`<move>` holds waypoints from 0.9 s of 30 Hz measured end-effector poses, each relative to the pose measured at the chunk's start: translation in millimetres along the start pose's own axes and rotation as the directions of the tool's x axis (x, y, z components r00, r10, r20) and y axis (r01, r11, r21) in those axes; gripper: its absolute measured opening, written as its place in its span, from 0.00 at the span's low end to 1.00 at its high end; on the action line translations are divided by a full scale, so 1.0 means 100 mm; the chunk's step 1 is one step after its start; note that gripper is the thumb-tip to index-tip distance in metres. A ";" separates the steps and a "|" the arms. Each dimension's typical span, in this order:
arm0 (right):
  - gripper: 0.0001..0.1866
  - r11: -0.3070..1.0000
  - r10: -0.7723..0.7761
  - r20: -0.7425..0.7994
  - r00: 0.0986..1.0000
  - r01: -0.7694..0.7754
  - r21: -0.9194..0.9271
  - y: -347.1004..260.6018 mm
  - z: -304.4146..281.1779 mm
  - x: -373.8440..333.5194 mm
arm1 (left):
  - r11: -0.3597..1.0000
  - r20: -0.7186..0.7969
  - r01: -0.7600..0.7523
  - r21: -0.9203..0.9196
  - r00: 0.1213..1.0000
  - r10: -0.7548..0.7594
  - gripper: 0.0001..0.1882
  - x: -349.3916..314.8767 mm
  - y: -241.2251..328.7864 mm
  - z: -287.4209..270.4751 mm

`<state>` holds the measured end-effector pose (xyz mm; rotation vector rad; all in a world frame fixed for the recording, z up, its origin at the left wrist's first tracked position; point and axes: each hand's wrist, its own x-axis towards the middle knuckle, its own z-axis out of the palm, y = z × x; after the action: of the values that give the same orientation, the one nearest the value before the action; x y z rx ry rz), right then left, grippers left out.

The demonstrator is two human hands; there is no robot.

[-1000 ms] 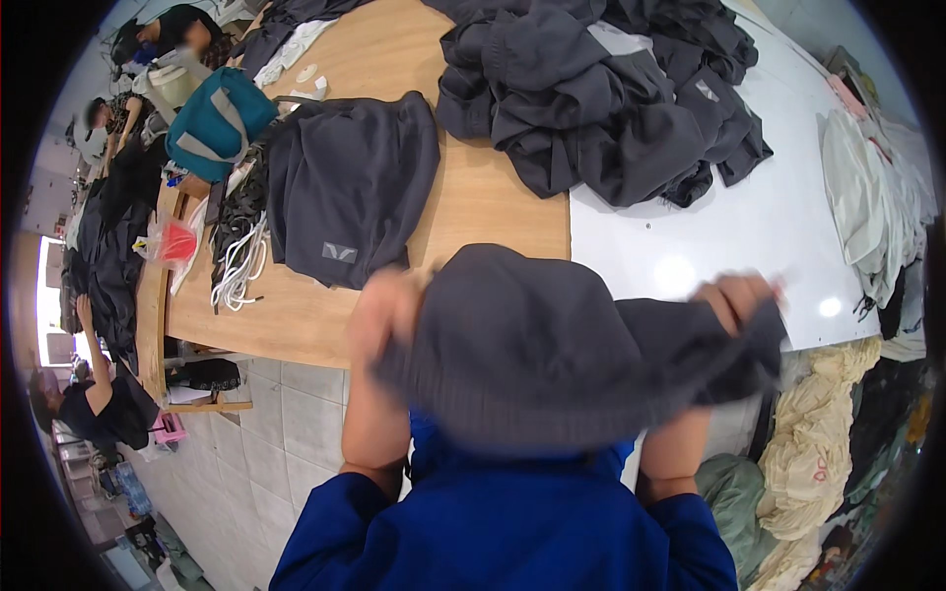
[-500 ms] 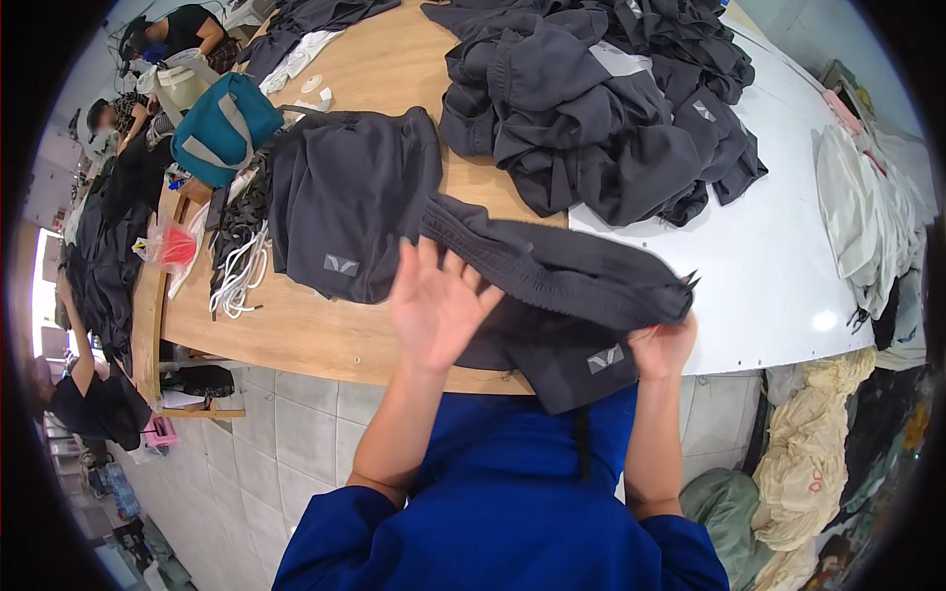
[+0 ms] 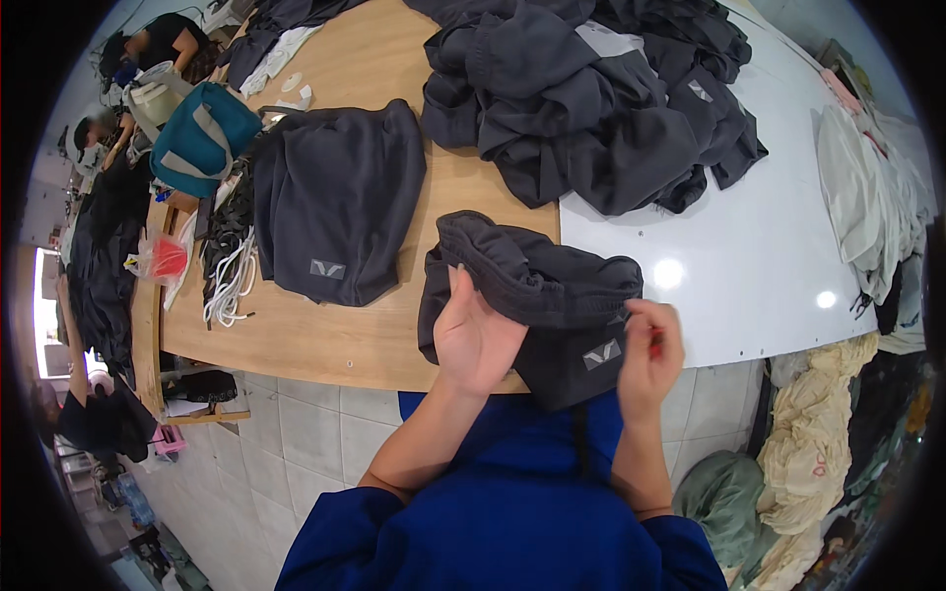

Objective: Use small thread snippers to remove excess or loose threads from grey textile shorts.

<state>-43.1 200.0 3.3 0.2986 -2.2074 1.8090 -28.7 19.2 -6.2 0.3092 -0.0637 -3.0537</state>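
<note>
Dark shorts are lying at the desk's near edge, seemingly half arranged; the left hand is resting open against them, the right hand curling alongside, grip unclear. One smoothed garment is lying nearer the left edge; a crumpled heap is apparently remaining.

The worktable has a pale wood-grain top, and a glossy white panel forms its right part, catching two round glints of light. Under the table's left end is a low wooden shelf. A tiled floor, pale grey, runs along the table's near side. Beyond the table's far right corner rises a pale bluish wall. Well left of the table, a bright white opening glows, window or doorway unclear.
</note>
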 end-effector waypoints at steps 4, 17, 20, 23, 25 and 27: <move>0.16 0.999 -0.001 0.182 0.983 -0.007 0.041 -0.25 0.36 0.06 | 0.985 0.086 0.171 -0.002 0.982 -0.171 0.24 -0.06 -0.07 -0.03; 0.11 0.798 -0.593 0.220 0.774 0.602 0.034 -0.22 0.25 -0.05 | 0.868 -0.063 0.107 0.485 0.994 -0.088 0.31 -0.16 0.01 0.32; 0.11 0.789 -0.609 0.326 0.723 0.594 0.154 -0.34 0.27 -0.15 | 0.929 -0.083 0.070 0.362 0.996 -0.043 0.23 -0.08 0.09 0.24; 0.17 0.821 -0.549 0.549 0.630 0.531 0.212 -0.27 0.26 -0.23 | 0.953 -0.054 0.046 0.298 0.998 -0.031 0.18 -0.10 0.14 0.24; 0.30 0.979 -0.179 0.456 0.872 0.112 0.169 -0.24 0.19 -0.21 | 0.957 -0.051 0.046 0.286 0.998 -0.033 0.18 -0.14 0.16 0.27; 0.27 0.902 0.013 0.302 0.953 -0.142 0.408 -0.16 0.17 -0.27 | 0.954 -0.072 0.050 0.296 0.997 -0.030 0.19 -0.17 0.11 0.33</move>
<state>-13.6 179.8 5.9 0.6106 -1.9944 2.4274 -18.3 10.3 30.0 0.4340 -0.5239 -3.0658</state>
